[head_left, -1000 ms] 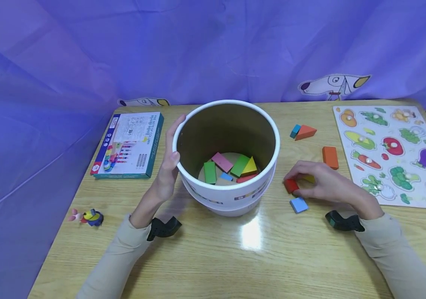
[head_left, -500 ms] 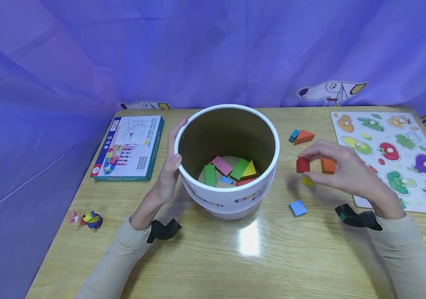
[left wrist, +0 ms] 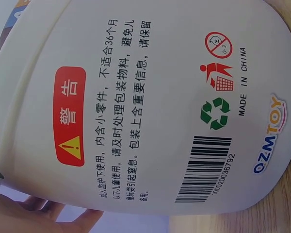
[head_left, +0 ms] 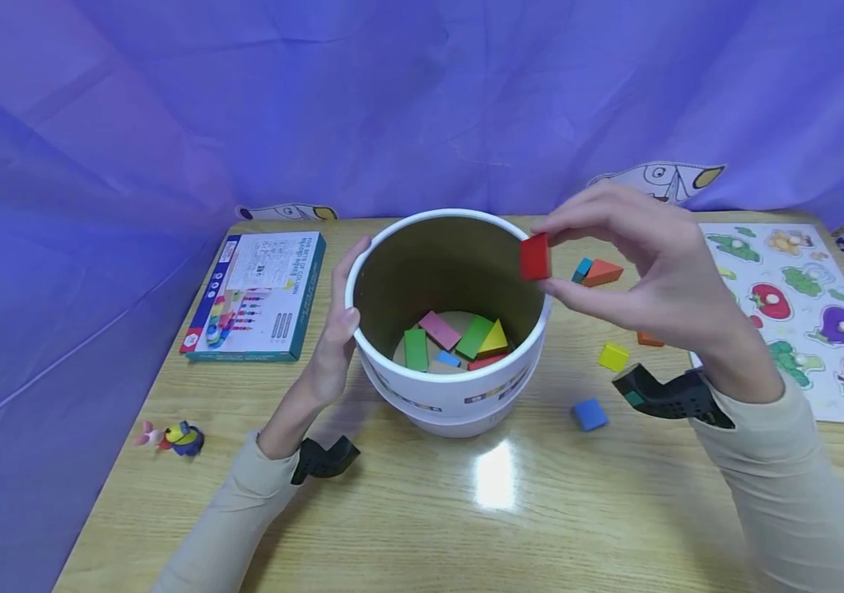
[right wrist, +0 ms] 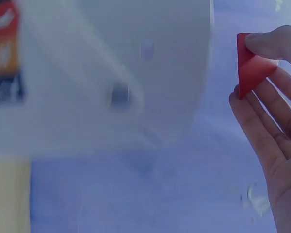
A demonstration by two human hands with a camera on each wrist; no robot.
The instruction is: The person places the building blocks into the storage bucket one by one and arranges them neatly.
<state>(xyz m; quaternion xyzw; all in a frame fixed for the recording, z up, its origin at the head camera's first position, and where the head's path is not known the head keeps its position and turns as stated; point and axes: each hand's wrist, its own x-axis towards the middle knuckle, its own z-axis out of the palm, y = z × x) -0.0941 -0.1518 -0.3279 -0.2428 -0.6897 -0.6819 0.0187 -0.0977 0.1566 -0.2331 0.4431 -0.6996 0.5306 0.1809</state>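
My right hand pinches a red triangular block between thumb and fingertips, over the right rim of a white bucket. In the right wrist view the block's triangular face shows under the thumb. At the bucket's left side my left hand holds the outer wall, its thumb at the rim. Inside lie several wooden blocks, among them a pink block, a green block and a yellow triangular block. The left wrist view shows the bucket's printed wall, with the fingers partly hidden behind it.
Right of the bucket lie a blue block, a yellow block, an orange-red triangular block and a partly covered orange block. A vegetable puzzle board is far right. A flat box and small figurine are left.
My right hand has lifted the red block off the table and carried it up and left to the bucket's rim, uncovering the yellow block. The left hand stays at the bucket.
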